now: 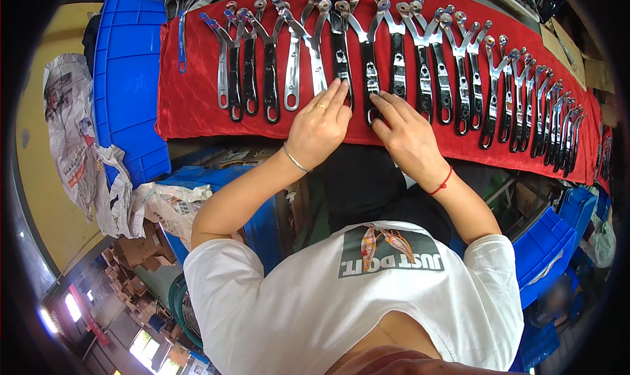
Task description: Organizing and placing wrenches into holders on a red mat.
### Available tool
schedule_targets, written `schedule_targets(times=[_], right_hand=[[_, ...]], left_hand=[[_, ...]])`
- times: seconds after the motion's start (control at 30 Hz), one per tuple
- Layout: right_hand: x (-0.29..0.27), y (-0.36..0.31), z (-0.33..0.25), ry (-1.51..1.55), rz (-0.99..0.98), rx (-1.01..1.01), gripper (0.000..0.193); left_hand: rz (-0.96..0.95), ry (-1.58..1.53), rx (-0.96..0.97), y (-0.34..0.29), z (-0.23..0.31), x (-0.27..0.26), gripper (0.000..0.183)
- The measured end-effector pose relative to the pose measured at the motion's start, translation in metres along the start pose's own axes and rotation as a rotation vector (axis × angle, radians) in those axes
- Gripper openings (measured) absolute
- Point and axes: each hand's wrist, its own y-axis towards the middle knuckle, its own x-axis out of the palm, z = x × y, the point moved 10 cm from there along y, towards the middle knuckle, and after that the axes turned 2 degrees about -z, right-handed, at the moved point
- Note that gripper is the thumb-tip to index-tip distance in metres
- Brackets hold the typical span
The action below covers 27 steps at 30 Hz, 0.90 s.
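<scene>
1. Your left hand (321, 124): fingers extended, tips on a black handle (340, 54) ahead; can't tell if it's gripped
2. Your right hand (412, 137): fingertips on the forked tool (369, 61) just right of that; thumb hidden, can't tell grip
3. Both long axes run away from you; the right one's fork is at the far end; each hand is nearest its own piece
4. Red cloth (189, 106) underneath, more forked tools (461, 79) both sides
5. Blue crate (129, 79) beside the cloth's left edge, crumpled newspaper (69, 129) past it
</scene>
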Motion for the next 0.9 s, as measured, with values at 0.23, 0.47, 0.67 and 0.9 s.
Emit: schedule_targets(times=[0.23,0.47,0.67,0.9], right_hand=[[0.0029,-0.0015,-0.0021,-0.040,0.014,0.015,0.014],[0.0033,-0.0068,0.0025,-0.019,0.005,0.008,0.014],[0.0045,-0.0072,0.0031,0.023,0.005,0.007,0.012],[-0.0005,-0.0031,0.0008,0.018,0.027,-0.009,0.012]], left_hand=[[-0.018,0.011,0.030,0.0014,0.0006,0.0044,0.018],[0.019,0.005,0.039,0.0000,0.0002,0.0014,0.016],[0.045,-0.043,0.022,0.0021,0.0004,0.0023,0.016],[0.006,-0.072,0.004,0.0050,-0.0047,0.0049,0.017]])
